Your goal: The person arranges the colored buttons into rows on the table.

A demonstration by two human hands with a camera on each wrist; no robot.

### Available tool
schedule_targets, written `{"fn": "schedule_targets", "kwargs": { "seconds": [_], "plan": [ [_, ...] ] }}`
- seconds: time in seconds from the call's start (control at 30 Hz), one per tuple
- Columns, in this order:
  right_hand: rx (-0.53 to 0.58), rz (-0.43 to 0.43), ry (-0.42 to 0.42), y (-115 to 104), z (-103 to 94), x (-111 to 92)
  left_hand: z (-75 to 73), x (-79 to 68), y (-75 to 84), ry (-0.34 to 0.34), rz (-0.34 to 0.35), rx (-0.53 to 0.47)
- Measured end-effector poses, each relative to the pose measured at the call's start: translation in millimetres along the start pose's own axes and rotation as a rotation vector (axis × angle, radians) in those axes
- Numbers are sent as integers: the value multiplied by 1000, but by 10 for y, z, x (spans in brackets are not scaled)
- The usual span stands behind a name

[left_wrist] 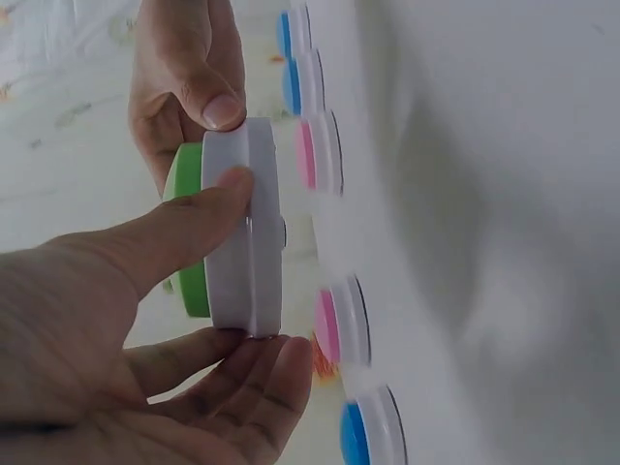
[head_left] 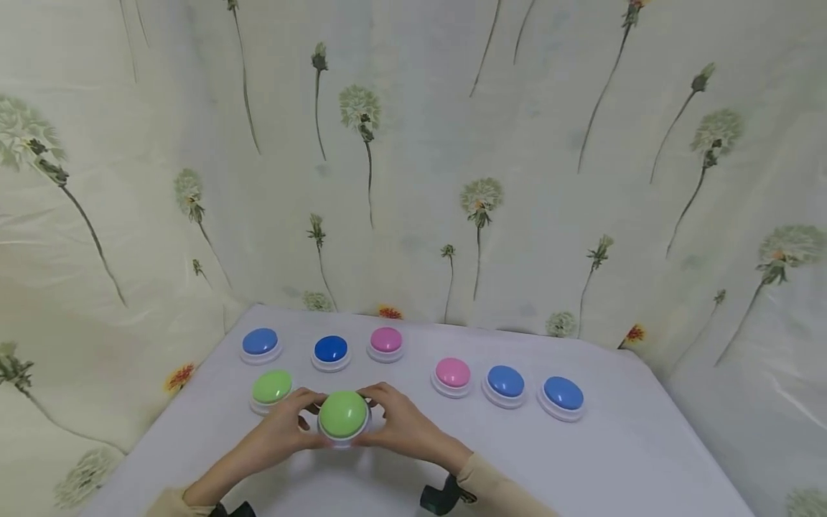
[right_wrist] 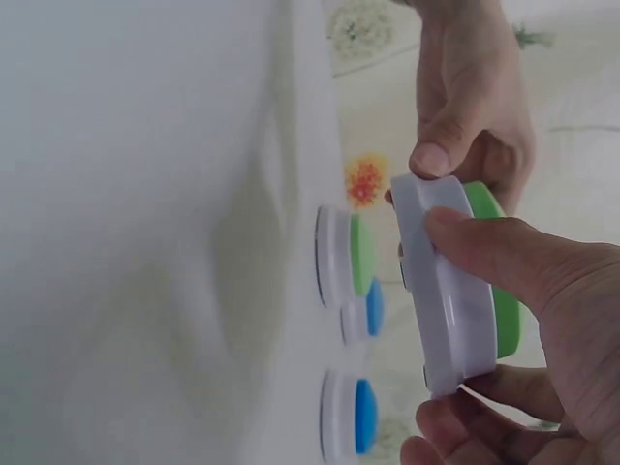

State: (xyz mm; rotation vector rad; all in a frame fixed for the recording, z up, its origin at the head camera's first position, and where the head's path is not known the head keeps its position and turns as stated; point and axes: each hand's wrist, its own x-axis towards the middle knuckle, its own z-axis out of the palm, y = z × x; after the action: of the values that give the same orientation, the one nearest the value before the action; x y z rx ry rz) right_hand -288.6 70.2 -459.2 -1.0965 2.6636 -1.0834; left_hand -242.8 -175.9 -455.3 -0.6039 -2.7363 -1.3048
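Note:
A push button with a green dome and a white base [head_left: 343,415] is held above the table between both hands. The left hand [head_left: 284,429] grips its left side, thumb on the near side of the white rim and fingers around the far side. From the other side the right hand [head_left: 407,429] grips the same rim with thumb and fingers. In the right wrist view, the button's white base [right_wrist: 436,291] hangs apart from the tabletop. Just behind the left hand sits a second green button [head_left: 272,388] on the table.
Blue buttons [head_left: 331,350] and pink buttons [head_left: 386,340] stand along the back of the white table [head_left: 581,467], several in all. A pink one [head_left: 452,373] and two blue ones [head_left: 563,394] are to the right. Behind hangs a dandelion-print cloth [head_left: 413,143].

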Motion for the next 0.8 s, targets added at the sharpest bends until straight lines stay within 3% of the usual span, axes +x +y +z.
{"fn": "schedule_targets", "kwargs": {
  "seconds": [0.2, 0.5, 0.8],
  "plan": [
    [-17, 31, 87, 112, -290, -442, 298, 213, 295, -74, 55, -11],
    [-86, 32, 227, 307, -521, -1016, 735, 450, 646, -166, 136, -24],
    [-105, 138, 323, 438, -825, -1601, 1218, 678, 1081, -205, 265, 43]
  ]
}}
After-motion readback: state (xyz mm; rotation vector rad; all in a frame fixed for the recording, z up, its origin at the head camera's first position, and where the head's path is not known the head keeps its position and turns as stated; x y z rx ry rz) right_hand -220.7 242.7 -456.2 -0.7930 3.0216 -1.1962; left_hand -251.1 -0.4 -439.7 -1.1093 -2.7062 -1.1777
